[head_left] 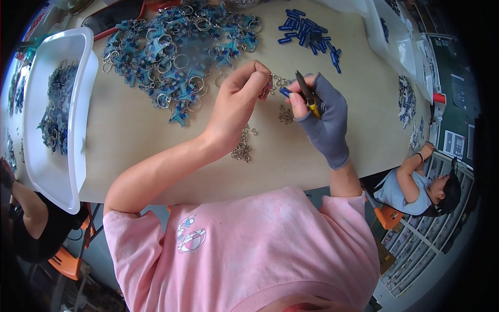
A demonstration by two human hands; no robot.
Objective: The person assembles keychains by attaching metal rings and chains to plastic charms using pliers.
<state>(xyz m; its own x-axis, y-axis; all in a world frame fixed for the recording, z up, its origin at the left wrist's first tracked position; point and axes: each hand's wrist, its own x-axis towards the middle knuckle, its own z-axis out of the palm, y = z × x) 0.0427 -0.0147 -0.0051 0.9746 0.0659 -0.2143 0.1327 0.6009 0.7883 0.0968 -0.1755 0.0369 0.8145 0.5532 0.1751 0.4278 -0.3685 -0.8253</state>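
My bare left hand (235, 101) is closed with its fingertips pinched, and what they grip is hidden behind the hand. In a grey fingerless glove, my right hand (328, 122) holds pliers (304, 89) with yellow on the handle, jaws pointing away from me. Its thumb and finger also pinch a small blue tag (285, 92). Small metal rings (278, 81) lie between the hands. More rings form a little heap (285, 114) by the right thumb and another pile (241, 151) under the left wrist. Beyond the left hand spreads a large pile of teal-blue keychains (156, 57) with split rings.
Loose blue tags (306, 31) lie at the far middle. A white tub (80, 140) of keychains stands at the left, and a whitish container (384, 47) at the far right. Co-workers sit at the right (405, 184) and left (34, 218).
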